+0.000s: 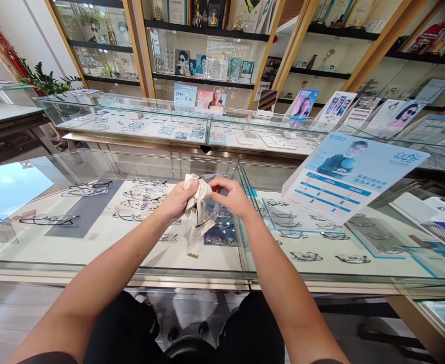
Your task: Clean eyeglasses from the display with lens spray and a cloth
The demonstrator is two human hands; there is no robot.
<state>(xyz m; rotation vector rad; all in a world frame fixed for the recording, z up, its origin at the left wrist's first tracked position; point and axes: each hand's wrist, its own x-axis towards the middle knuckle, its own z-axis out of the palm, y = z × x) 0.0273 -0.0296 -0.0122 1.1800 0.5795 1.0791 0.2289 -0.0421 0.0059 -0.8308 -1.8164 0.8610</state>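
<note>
Just above the glass counter, my left hand (180,199) is closed on a cream cleaning cloth (203,189), its thumb pressing on the folds. The cloth is bunched around part of a pair of thin-framed eyeglasses (212,212), and a loose end hangs below. My right hand (233,196) pinches the same eyeglasses from the right side, fingertips beside the cloth. Much of the frame is hidden by the cloth and fingers. Below the cloth's hanging end, a small gold-coloured bar (192,255) shows at the counter.
Rows of eyeglasses (142,194) lie in the glass display counter (162,275) under my hands. A blue and white sign (332,177) leans at the right, near white cases (431,212). Another glass showcase (131,129) stands behind, with tall shelves beyond.
</note>
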